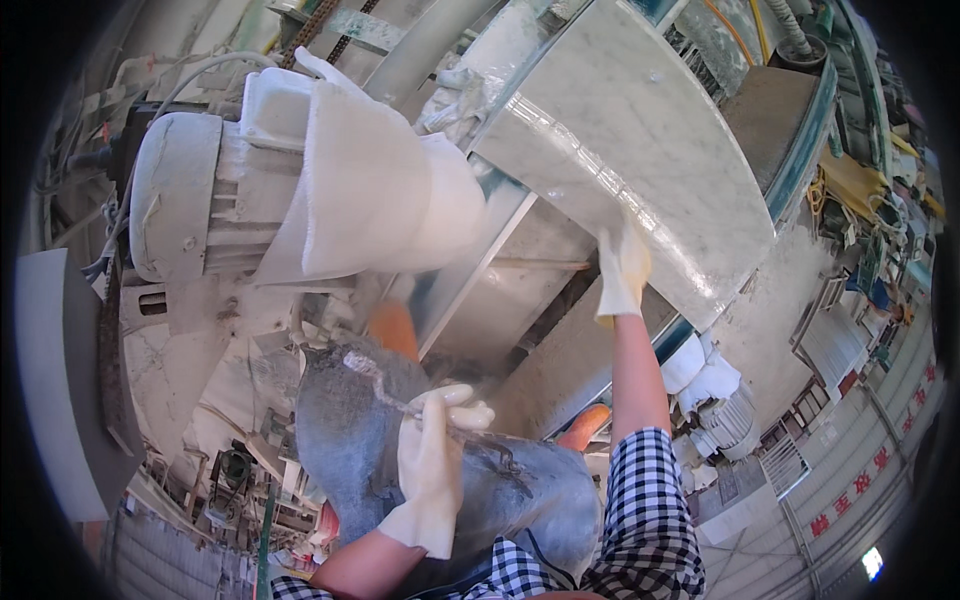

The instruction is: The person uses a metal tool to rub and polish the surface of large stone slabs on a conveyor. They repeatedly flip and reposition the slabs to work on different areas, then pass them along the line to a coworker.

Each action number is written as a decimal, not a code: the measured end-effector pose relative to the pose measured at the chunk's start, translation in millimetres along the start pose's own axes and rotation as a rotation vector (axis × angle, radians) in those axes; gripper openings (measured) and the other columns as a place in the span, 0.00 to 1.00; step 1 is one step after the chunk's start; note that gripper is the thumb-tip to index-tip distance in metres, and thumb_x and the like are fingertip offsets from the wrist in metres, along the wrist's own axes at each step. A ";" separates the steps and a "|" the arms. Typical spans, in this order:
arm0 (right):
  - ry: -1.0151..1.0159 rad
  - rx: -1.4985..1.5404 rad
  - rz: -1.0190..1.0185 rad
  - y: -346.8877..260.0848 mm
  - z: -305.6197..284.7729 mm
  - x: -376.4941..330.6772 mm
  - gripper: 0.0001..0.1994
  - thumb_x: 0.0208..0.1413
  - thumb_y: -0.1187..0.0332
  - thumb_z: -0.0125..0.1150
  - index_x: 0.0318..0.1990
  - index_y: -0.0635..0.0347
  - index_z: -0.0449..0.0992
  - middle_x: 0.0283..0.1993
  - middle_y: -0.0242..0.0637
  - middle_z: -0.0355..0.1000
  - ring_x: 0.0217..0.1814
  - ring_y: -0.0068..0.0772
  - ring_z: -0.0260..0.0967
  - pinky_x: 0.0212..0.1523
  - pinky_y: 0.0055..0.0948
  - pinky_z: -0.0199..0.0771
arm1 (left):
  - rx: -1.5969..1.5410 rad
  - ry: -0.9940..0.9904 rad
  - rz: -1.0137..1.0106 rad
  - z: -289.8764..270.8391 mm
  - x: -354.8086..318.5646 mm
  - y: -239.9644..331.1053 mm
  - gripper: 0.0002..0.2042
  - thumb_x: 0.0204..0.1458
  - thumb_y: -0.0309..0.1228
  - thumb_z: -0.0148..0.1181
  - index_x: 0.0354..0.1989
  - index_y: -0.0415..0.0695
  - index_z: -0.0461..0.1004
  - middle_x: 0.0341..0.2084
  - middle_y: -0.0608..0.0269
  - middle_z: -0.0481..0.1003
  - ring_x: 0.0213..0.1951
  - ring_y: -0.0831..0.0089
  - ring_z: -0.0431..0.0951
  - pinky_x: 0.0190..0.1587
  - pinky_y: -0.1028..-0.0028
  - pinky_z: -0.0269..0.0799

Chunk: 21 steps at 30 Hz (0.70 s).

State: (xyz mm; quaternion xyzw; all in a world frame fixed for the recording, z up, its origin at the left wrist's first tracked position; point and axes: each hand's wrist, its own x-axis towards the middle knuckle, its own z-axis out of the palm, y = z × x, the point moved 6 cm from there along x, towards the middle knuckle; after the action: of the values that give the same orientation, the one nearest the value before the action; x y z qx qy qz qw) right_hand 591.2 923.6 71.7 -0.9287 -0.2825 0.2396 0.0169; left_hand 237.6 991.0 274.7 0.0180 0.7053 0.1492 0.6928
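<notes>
A large pale slab of veined, marble-like stone [640,130] lies slanting across the upper right, with a bright, shiny strip along its near edge. My right hand [626,262], in a pale rubber glove, reaches up to that edge. Its fingers lie outstretched on the stone, a little blurred at the tips. Low in front of my grey, stained apron [340,420] is my left hand [436,450], gloved alike, its fingers curled in. A thin, whitish, crusted piece [362,368] runs up and left from these fingers; its kind I cannot make out.
At the left stands a dusty motor [180,200] partly draped with a white cover [380,190]. Beneath the slab run metal rails [480,270] and a grey bed. Another motor [730,425] sits at right. A curved pale panel [60,380] rises at the far left.
</notes>
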 end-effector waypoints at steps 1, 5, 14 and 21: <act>0.020 -0.058 -0.068 -25.4 0.0 8.4 0.32 0.57 0.59 0.62 0.70 0.51 0.64 0.65 0.45 0.69 0.65 0.50 0.67 0.65 0.43 0.65 | 0.020 0.014 -0.025 0.1 1.3 0.5 0.14 0.66 0.34 0.50 0.46 0.34 0.74 0.24 0.53 0.78 0.37 0.60 0.81 0.51 0.63 0.74; -0.073 -0.042 -0.170 -79.7 27.3 10.7 0.36 0.57 0.59 0.63 0.73 0.52 0.59 0.78 0.38 0.53 0.80 0.46 0.47 0.77 0.39 0.48 | 0.062 -0.010 -0.004 5.0 4.4 6.8 0.14 0.66 0.34 0.50 0.47 0.33 0.73 0.27 0.51 0.79 0.38 0.61 0.81 0.50 0.63 0.74; -0.424 0.314 0.040 -75.6 38.9 -31.7 0.29 0.62 0.51 0.55 0.65 0.58 0.68 0.67 0.51 0.67 0.71 0.52 0.62 0.70 0.39 0.59 | -0.132 -0.174 0.014 17.3 14.8 -13.3 0.05 0.63 0.27 0.53 0.37 0.37 0.69 0.25 0.70 0.64 0.28 0.79 0.65 0.34 0.79 0.65; -1.154 1.212 0.211 -88.6 -16.2 -229.1 0.31 0.66 0.44 0.55 0.59 0.67 0.74 0.54 0.39 0.78 0.56 0.28 0.73 0.58 0.30 0.70 | -0.137 -0.276 0.022 15.0 35.1 -25.1 0.14 0.65 0.31 0.52 0.48 0.31 0.72 0.32 0.58 0.76 0.41 0.66 0.78 0.60 0.67 0.71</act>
State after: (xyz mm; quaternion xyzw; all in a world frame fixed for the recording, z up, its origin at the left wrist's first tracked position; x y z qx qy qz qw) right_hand 386.6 877.6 200.6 -0.5123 0.0191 0.7872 0.3428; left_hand 255.6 978.0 234.8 -0.0011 0.5912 0.2007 0.7812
